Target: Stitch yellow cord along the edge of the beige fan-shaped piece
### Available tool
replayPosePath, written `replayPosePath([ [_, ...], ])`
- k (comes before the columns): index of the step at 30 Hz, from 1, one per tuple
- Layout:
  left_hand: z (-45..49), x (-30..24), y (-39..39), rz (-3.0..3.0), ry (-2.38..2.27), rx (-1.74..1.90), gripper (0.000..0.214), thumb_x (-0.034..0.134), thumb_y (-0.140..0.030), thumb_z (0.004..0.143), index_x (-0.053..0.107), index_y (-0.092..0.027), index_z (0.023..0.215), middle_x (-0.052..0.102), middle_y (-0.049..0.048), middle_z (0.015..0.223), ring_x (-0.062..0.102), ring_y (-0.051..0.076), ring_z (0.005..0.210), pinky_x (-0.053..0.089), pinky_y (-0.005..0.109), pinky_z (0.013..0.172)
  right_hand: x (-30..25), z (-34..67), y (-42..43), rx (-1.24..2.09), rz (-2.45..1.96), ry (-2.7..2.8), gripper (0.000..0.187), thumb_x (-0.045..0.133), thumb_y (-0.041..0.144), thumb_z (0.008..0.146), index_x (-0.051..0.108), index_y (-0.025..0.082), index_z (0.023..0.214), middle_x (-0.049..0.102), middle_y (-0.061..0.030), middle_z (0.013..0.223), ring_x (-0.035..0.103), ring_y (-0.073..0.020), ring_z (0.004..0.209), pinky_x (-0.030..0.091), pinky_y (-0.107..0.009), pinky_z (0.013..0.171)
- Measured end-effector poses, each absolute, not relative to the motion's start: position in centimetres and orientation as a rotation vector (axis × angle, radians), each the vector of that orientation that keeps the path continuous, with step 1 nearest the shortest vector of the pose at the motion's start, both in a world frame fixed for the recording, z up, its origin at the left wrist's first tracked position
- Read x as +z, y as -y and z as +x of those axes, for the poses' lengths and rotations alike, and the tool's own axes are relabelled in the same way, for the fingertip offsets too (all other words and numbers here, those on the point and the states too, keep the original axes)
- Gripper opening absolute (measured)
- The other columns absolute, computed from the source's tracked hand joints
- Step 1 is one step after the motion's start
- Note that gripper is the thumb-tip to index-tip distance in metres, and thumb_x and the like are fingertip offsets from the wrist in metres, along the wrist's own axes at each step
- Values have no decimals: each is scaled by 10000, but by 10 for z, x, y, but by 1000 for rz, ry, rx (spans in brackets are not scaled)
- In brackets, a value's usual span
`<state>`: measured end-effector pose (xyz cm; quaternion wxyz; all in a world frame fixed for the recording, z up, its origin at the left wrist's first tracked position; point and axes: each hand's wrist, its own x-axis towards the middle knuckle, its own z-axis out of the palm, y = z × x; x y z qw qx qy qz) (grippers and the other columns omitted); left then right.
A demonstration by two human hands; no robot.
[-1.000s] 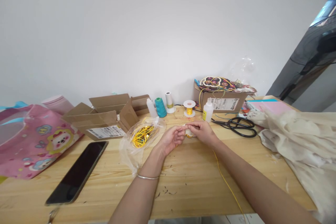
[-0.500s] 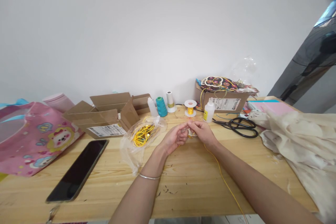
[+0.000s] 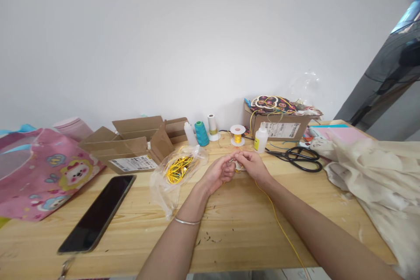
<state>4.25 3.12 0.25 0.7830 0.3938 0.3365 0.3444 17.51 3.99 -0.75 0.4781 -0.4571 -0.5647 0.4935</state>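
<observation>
Over the middle of the wooden table my left hand and my right hand meet at the fingertips. Both are closed in a pinch on a yellow cord, whose gripped part is mostly hidden by the fingers. From under my right hand the cord trails along the forearm and over the table's front edge. Just beyond the hands stands a white spool wound with yellow cord. A small pale disc-like thing lies partly hidden beneath my fingers. Right of the spool is a white bottle with a yellow label.
Black-handled scissors and cream cloth lie to the right. Leftward are a plastic bag of yellow cord, a phone, an open carton and a pink bag. A teal thread cone and a filled box stand behind.
Both hands stay pinched together in nearly the same place. Only a very slight shift of the fingers shows.
</observation>
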Motion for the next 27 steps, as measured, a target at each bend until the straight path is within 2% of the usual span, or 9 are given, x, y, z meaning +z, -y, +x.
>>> replayPosePath([
  [4, 40, 3, -32, 840, -719, 771, 383, 430, -302, 728, 495, -185, 1087, 181, -70, 523, 156, 41, 392, 71, 138, 352, -8, 179, -44, 1175, -1138, 1399, 175, 476, 297, 603, 512, 142, 529, 431, 47, 460, 360, -68, 444, 294, -196, 446],
  [9, 32, 3, -34, 951, -836, 939, 398, 520, -275, 684, 515, -168, 1068, 237, -78, 510, 166, 26, 384, 82, 141, 357, -9, 191, -51, 989, -1248, 1487, 263, 487, 370, 641, 577, 125, 607, 508, 15, 509, 410, -82, 468, 300, -198, 450],
  [13, 30, -2, -36, 1303, -1017, 992, 365, 625, -201, 589, 599, -144, 948, 405, -50, 518, 306, 38, 435, 226, 151, 406, -8, 202, -51, 808, -1341, 1850, 344, 485, 461, 668, 656, 166, 712, 532, 9, 516, 406, -83, 456, 255, -196, 427],
  [16, 29, -6, -37, 1553, -1103, 937, 279, 647, -164, 543, 651, -136, 821, 569, 11, 644, 454, 96, 570, 345, 192, 534, -3, 207, -48, 588, -1351, 2120, 302, 536, 486, 635, 677, 244, 748, 580, 8, 585, 441, -90, 492, 241, -201, 443],
  [20, 27, -9, -37, 1709, -1165, 776, 207, 603, -213, 594, 669, -155, 781, 645, 35, 764, 528, 153, 683, 385, 238, 637, 5, 210, -45, 378, -1347, 2288, 153, 579, 387, 639, 683, 282, 676, 608, 8, 641, 479, -97, 542, 217, -215, 452],
  [27, 25, -7, -36, 1789, -1166, 689, 246, 526, -318, 671, 677, -138, 741, 622, 5, 644, 489, 121, 575, 348, 213, 538, 7, 210, -43, 292, -1374, 2343, 131, 538, 225, 648, 659, 228, 598, 612, -4, 636, 481, -99, 528, 221, -221, 453],
])
